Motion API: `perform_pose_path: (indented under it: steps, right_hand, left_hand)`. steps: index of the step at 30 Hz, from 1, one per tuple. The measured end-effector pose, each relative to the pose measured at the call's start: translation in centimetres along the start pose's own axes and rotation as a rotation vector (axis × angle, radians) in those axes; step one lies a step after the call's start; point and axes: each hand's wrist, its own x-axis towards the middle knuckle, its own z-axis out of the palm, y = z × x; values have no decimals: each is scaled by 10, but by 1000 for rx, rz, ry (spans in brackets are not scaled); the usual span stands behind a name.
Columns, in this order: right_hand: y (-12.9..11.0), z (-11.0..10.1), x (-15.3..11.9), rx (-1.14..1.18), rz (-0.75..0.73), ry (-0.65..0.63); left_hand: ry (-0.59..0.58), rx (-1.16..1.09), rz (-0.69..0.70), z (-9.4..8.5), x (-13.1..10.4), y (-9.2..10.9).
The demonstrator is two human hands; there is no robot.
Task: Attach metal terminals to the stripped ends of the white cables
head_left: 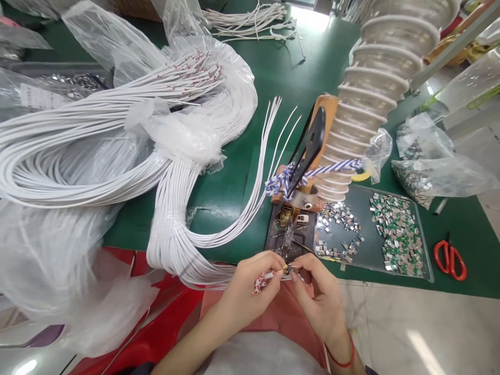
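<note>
Head view: cable ends in left hand, beside right hand.

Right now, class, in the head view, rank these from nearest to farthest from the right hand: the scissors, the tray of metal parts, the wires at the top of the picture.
From the right hand:
1. Tray: just beyond the hand and to its right.
2. Scissors: farther right, past the tray.
3. Wires: far side of the table, left of the hand.

I see scissors on bench, near right end. Hose slants down over bench; cord crosses its lower part. Floor at lower right.
</note>
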Motion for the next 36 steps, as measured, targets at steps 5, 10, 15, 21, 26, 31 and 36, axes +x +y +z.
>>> perform_pose_path:
  steps: [5,10,15,21,26,31,36]
  right_hand:
    - [7,-12,-6,-8,-79,-78]
    - [7,-51,-12,-27,-132,-267]
    - [-1,-92,-20,-168,-90,-383]
    - [-12,-80,-22,-164,-63,-333]
    - [-11,-48,-18,-110,-95,-354]
    - [-9,-32,-14,-63,-191,-410]
    - [-14,-29,-16,-33,-145,-400]
  left_hand:
    - [-116,-83,-19,4,-5,-4]
    - [-224,-186,50,12,-7,-7]
    - [-208,-230,46,25,-9,-13]
    - [-403,-405,-113,49,-17,-21]
    - [-509,-501,-279,56,-22,-31]
    - [-512,-506,-327,49,-25,-28]
    - [-470,-534,-322,37,-25,-16]
